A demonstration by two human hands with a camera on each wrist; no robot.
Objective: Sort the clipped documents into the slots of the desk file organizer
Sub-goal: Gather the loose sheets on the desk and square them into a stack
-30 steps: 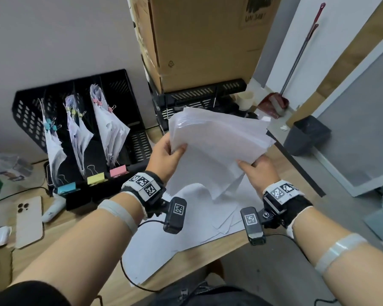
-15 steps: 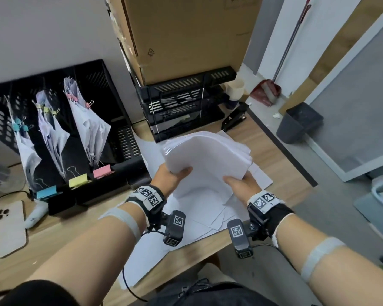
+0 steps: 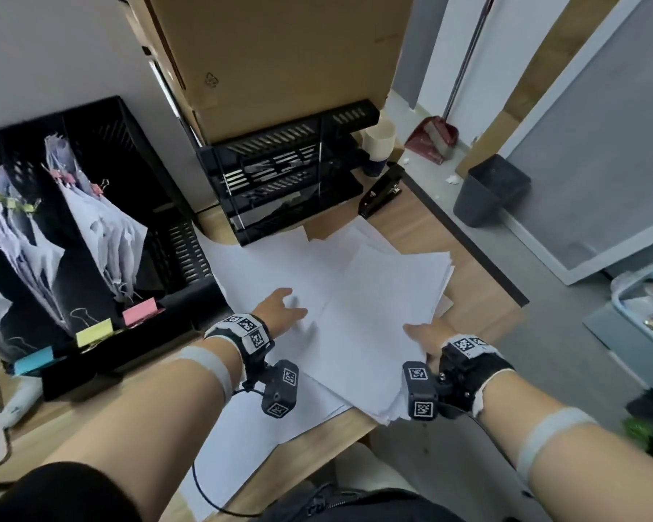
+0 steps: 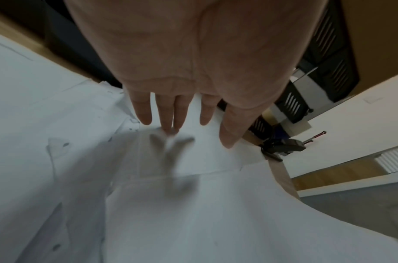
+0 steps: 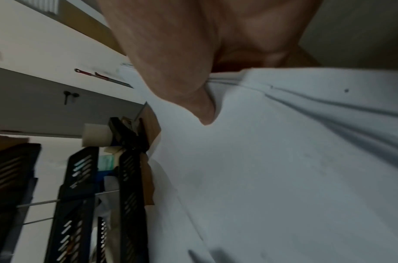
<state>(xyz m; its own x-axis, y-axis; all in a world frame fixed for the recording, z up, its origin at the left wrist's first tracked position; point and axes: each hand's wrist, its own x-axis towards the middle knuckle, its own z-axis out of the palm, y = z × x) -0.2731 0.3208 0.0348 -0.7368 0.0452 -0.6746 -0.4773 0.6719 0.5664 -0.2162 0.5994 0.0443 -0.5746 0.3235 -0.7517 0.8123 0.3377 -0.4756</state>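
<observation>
A thick stack of white sheets [image 3: 385, 295] lies slanted over more loose sheets [image 3: 257, 265] on the wooden desk. My right hand [image 3: 423, 333] grips the stack's near edge; in the right wrist view its thumb [image 5: 193, 99] lies on top of the stack [image 5: 283, 160]. My left hand [image 3: 285, 307] rests flat on the paper, and its fingers [image 4: 169, 113] are straight in the left wrist view. At the left stands the black file organizer [image 3: 136, 152], with clipped documents [image 3: 106, 235] leaning in its slots. Pink [image 3: 139, 311], yellow [image 3: 94, 331] and blue [image 3: 34, 359] labels mark the slot fronts.
Behind the paper a black stacked letter tray [image 3: 287, 175] carries a large cardboard box [image 3: 272, 50]. A black stapler [image 3: 379, 194] and a cup [image 3: 379, 145] stand at the desk's far right edge. On the floor to the right are a dark bin [image 3: 491, 190] and a dustpan [image 3: 434, 139].
The stack, held up in both hands before, has come down onto the desk. My left hand has let go of it and now lies flat on the sheets.
</observation>
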